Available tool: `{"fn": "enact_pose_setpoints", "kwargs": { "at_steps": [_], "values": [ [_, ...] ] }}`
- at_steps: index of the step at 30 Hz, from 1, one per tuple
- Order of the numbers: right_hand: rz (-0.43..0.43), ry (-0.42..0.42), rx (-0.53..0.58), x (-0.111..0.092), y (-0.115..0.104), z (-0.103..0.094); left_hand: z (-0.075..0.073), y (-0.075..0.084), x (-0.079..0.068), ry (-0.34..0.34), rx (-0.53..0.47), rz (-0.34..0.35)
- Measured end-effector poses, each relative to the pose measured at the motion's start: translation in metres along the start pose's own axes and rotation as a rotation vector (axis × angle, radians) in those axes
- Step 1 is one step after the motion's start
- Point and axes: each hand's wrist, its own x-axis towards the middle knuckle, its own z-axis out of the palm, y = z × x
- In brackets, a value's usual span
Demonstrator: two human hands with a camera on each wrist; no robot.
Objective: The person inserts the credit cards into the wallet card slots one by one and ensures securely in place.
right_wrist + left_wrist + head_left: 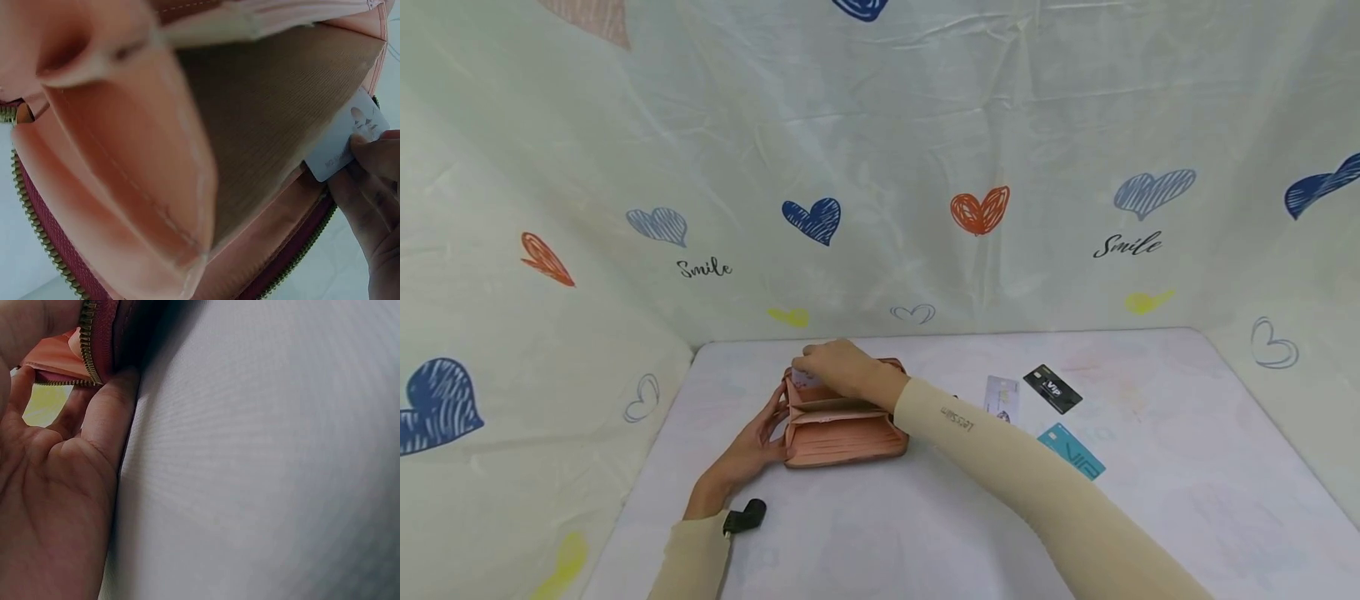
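An unzipped wallet (847, 446) with salmon-pink lining and inner pockets stands spread wide on the table. My left hand (751, 454) grips its left side, thumb near the front corner; the left wrist view shows the brass zipper teeth (89, 347) and dark red outer edge between thumb and fingers. Over the wallet's far side, my right hand (841, 369) pinches a pale card (342, 139) with a small printed picture. In the right wrist view the card is partly inside the rear compartment, beside a brown ribbed divider (269, 106). The thumb covers part of the card.
Right of the wallet lie a black VIP card (1052, 388), a teal VIP card (1078, 454) and a silvery card (1002, 394). My right sleeve (992, 450) crosses above the table and hides part of the silvery one. Heart-printed white cloth (880, 150) hangs behind the table.
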Motion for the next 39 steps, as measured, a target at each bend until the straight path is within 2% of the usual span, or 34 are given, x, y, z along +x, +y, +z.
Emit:
{"fn": "enact_pose_setpoints", "kwargs": {
  "at_steps": [9,17,21,32,36,39],
  "values": [
    [-0.014,-0.090,-0.022,0.003,-0.004,0.000,0.002,0.002,-0.001,-0.012,-0.002,0.001],
    [0.046,-0.098,-0.010,-0.003,-0.005,0.002,0.002,0.003,0.000,0.002,0.018,-0.046],
    [0.056,-0.101,-0.008,-0.005,-0.006,0.003,0.001,0.004,0.001,-0.002,0.025,-0.044],
    [0.040,-0.093,0.066,-0.012,-0.013,-0.001,0.001,0.003,-0.001,-0.013,-0.001,-0.006],
    [0.055,-0.077,0.108,-0.017,-0.014,0.000,0.000,0.002,-0.002,-0.004,0.001,-0.016],
    [0.073,-0.047,0.184,-0.021,-0.014,0.004,0.000,0.002,-0.003,-0.001,0.005,-0.031]
  ]
}}
